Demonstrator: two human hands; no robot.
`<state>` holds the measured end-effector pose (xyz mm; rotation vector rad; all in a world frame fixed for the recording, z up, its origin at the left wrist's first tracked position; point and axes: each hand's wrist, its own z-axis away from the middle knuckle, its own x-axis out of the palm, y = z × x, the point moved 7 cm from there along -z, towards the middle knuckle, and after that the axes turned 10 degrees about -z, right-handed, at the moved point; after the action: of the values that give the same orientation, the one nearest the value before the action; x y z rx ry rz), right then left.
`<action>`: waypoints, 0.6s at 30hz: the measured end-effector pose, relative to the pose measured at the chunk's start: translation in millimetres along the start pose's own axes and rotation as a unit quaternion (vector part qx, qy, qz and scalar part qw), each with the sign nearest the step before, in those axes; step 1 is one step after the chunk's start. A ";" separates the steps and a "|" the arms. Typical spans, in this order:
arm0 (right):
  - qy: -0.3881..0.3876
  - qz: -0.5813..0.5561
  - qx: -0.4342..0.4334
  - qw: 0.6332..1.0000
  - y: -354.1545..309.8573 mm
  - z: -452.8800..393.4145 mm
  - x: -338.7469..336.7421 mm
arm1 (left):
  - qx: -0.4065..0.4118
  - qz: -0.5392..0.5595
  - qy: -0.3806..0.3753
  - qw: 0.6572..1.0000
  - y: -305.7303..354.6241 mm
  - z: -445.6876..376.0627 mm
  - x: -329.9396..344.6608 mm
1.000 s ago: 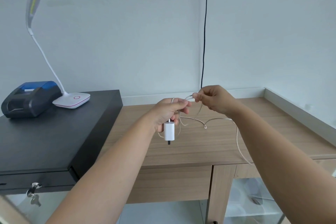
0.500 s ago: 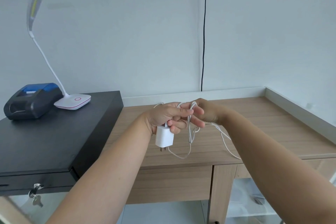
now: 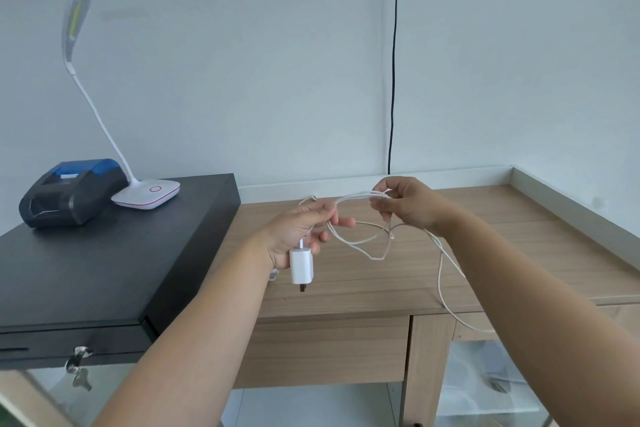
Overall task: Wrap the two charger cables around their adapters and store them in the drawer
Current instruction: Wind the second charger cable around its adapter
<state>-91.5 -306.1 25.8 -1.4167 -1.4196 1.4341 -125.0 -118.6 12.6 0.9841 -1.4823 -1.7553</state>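
A white charger adapter [image 3: 301,266] hangs prongs-down from my left hand [image 3: 300,234], which grips its top and the cable above the wooden desk [image 3: 540,253]. The white cable [image 3: 356,199] arches from that hand to my right hand [image 3: 408,206], which pinches a bundle of strands. Loose loops sag between the hands, and one long strand trails down past the desk's front edge on the right. Only one charger is visible. A wooden drawer front [image 3: 329,350] sits shut under the desk top.
On the left stands a black cash drawer box [image 3: 104,270] with keys in its lock [image 3: 80,367]. A receipt printer [image 3: 69,192] and a white desk lamp [image 3: 147,196] rest on it. A black wire [image 3: 394,80] runs down the wall. Glass shelving shows below the desk.
My hands have moved apart: the right hand has pulled the cable out to the right and up, stretching an arch of strands. The adapter hangs lower from my left hand.
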 end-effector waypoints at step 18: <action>-0.009 0.193 0.062 0.979 30.0 -1.1 -16.0 | 0.069 0.262 0.199 0.942 -15.7 -5.4 -15.4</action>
<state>-80.6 -326.8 1.1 -1.6644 -1.0805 1.7442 -112.3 -105.7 -1.2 0.8457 -1.4408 -1.0185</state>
